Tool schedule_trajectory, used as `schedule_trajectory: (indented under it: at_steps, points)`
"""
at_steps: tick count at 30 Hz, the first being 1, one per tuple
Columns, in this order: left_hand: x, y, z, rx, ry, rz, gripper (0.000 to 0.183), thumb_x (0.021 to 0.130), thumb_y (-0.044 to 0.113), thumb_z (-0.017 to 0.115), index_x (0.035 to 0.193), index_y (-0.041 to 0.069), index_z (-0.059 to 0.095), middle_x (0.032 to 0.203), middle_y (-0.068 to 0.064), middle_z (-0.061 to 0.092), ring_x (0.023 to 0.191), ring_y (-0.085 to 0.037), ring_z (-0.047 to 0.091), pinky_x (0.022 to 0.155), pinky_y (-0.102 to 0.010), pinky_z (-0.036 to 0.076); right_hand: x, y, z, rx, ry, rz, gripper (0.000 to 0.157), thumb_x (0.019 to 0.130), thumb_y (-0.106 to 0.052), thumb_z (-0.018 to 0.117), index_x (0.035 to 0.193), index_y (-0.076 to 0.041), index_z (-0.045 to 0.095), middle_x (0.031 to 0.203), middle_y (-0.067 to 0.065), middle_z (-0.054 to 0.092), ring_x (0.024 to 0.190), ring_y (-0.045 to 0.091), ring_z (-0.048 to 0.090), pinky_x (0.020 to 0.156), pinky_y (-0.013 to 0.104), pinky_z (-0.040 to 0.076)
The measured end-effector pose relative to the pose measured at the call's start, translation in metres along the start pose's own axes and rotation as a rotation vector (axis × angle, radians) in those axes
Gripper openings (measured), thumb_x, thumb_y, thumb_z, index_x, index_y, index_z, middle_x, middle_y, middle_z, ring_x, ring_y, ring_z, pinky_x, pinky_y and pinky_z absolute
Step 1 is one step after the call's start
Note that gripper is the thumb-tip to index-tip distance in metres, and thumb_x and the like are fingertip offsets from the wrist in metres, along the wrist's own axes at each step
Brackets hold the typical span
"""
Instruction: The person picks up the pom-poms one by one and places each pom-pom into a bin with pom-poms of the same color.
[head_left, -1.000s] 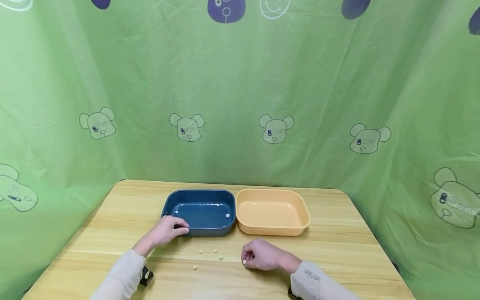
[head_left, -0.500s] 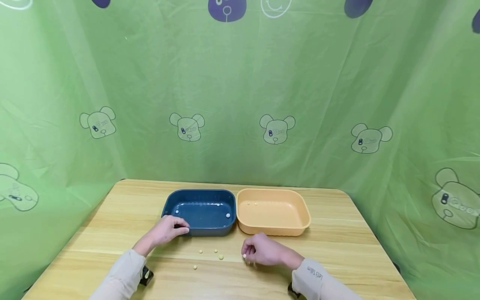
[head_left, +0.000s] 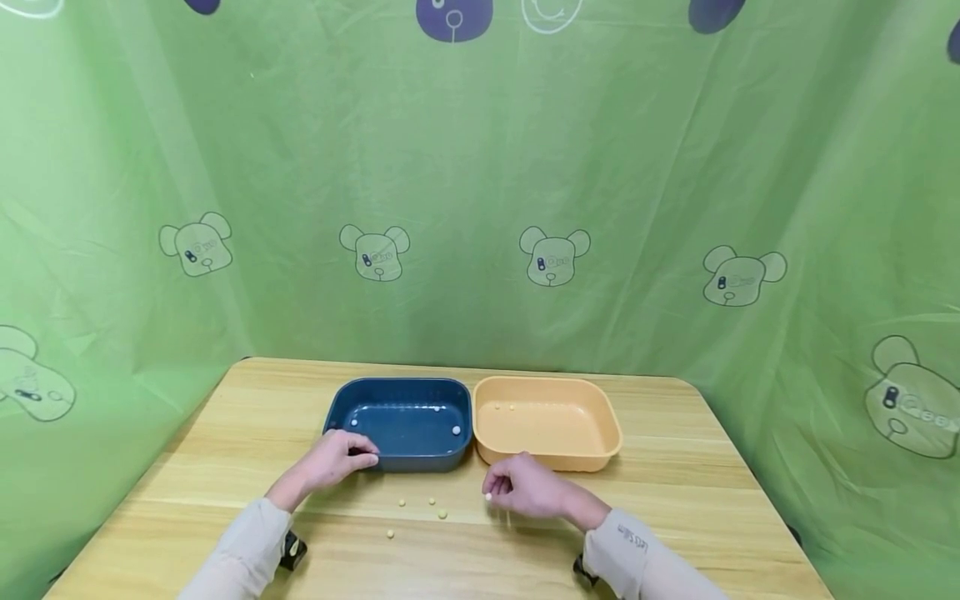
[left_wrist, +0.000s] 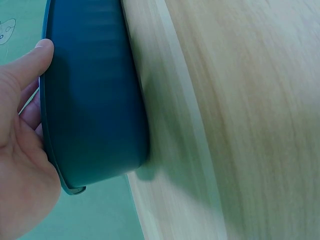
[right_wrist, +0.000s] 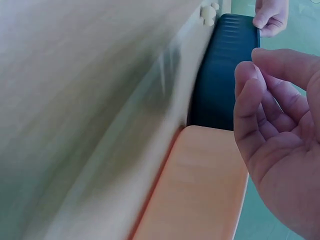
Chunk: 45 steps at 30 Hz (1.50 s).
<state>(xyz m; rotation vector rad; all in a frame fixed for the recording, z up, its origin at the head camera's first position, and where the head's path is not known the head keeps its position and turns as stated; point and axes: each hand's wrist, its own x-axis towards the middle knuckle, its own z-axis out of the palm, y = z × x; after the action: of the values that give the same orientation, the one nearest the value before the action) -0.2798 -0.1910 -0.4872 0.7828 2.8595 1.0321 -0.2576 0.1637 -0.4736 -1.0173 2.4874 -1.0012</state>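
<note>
the left hand [head_left: 333, 461] grips the near left rim of a blue tray [head_left: 420, 461]. the right hand [head_left: 528, 485] pinches a white bead [head_left: 488, 497] over the desk [head_left: 675, 500], on the near side of an orange tray [head_left: 577, 461]. four yellow beads [head_left: 442, 514] lie between the hands. a loose pinch could let the tiny bead slip and roll away; a tug on the rim could shift the blue tray.
</note>
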Motion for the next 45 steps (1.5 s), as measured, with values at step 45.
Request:
schedule_trajectory:
  at_steps: [45]
  points:
    - [0.000, -0.001, -0.001, 0.004, 0.003, 0.012, 0.009, 0.088, 0.021, 0.068, 0.091, 0.015, 0.074, 0.089, 0.007, 0.069, 0.087, -0.014, 0.064, 0.076, -0.030, 0.050, 0.033, -0.011, -0.024, 0.015, 0.162, 0.028, 0.009, 0.082, -0.004, 0.068, 0.083, -0.013, 0.068, 0.073, -0.008, 0.060, 0.070, 0.008, 0.056, 0.065, 0.024, 0.050]
